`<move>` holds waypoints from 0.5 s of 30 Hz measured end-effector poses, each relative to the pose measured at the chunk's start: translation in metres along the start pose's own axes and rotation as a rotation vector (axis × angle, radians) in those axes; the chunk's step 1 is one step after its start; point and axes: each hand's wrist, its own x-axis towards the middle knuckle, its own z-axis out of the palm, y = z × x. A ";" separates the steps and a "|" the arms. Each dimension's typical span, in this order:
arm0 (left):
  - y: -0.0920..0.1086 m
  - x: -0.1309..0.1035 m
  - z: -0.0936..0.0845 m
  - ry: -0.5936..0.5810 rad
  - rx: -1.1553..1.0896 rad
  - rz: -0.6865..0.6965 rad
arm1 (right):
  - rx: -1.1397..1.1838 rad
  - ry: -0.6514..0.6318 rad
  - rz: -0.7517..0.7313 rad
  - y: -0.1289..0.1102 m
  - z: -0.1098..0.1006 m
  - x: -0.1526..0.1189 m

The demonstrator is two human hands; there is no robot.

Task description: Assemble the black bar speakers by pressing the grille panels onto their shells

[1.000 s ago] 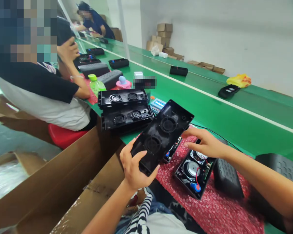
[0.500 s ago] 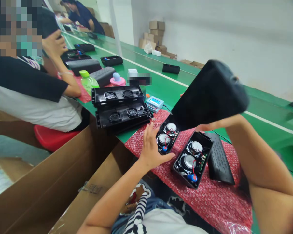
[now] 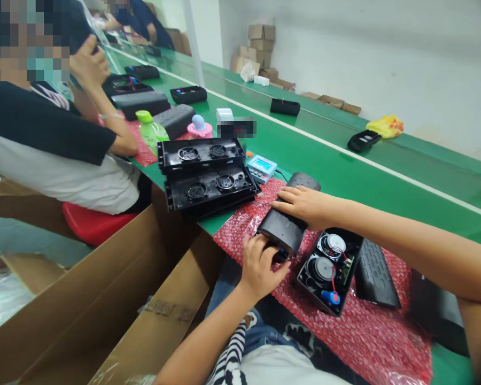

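Observation:
A black speaker shell (image 3: 282,230) lies over the lower housing on the red bubble wrap, its near end slightly raised and blue showing beneath. My right hand (image 3: 302,206) is closed over the shell's top, fingers laid across it. At the near end, my left hand (image 3: 262,267) curls its fingers round the edge of the housing, thumb on the near side. To the right stands an open speaker housing (image 3: 299,278) with two round speakers (image 3: 321,269), red wires and a blue cylinder (image 3: 331,297). Beside it rests a patterned black cover (image 3: 377,275).
Black fan-grilled housings (image 3: 210,182) are stacked at left, near a blue-white meter (image 3: 262,167). Under my right forearm is a blurred black shell (image 3: 436,310). A cardboard box (image 3: 160,321) stands at lower left. A co-worker (image 3: 44,128) sits at left by the green table (image 3: 385,198).
My right hand has brought the raised black shell down and left onto the lower housing, covering its speakers. My left hand has closed from spread fingers onto the housing's near end.

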 end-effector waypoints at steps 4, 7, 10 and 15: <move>-0.015 -0.021 0.003 0.194 -0.210 -0.208 | -0.018 -0.057 -0.044 0.000 0.009 0.011; -0.021 -0.030 0.005 0.121 -0.275 -0.313 | 0.007 -0.114 -0.051 -0.002 0.015 0.016; -0.019 -0.030 0.005 0.020 -0.233 -0.396 | -0.001 -0.115 -0.050 -0.004 0.019 0.018; -0.017 -0.024 0.007 -0.022 -0.162 -0.394 | -0.012 -0.127 -0.041 -0.008 0.019 0.019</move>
